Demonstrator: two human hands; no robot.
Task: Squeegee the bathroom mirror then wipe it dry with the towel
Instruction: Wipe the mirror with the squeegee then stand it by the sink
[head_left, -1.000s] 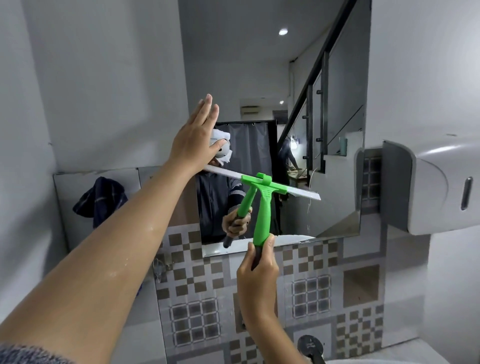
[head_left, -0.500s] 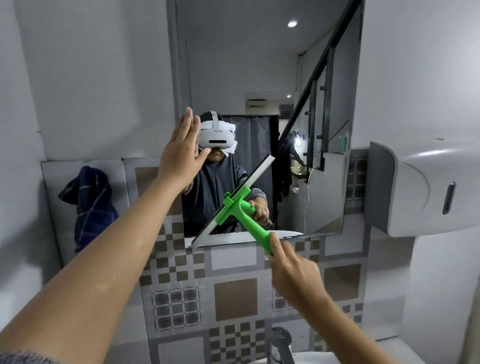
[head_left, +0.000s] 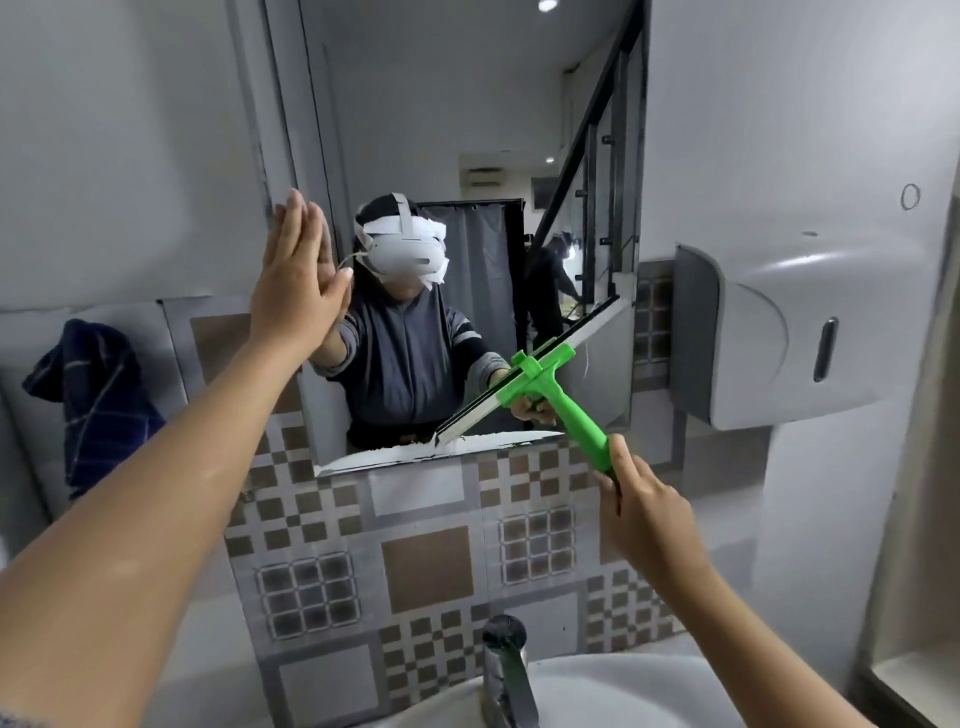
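The bathroom mirror (head_left: 457, 130) hangs on the wall ahead, above patterned tiles. My right hand (head_left: 644, 512) grips the lower end of the green squeegee (head_left: 566, 405). Its blade lies slanted against the mirror's lower right part, with its low end at the mirror's bottom edge. My left hand (head_left: 298, 280) is flat with fingers together, pressed against the mirror's left edge. A dark blue checked towel (head_left: 91, 395) hangs on the wall at the left, apart from both hands.
A grey paper dispenser (head_left: 789, 332) juts from the wall right of the mirror. Below are a chrome tap (head_left: 506, 670) and a white basin (head_left: 613, 691). A recessed shelf (head_left: 914, 680) sits at the lower right.
The squeegee has swung from level to slanted and slid right and down along the mirror. My left hand stays on the mirror's left edge. My view has dropped, showing tap and basin.
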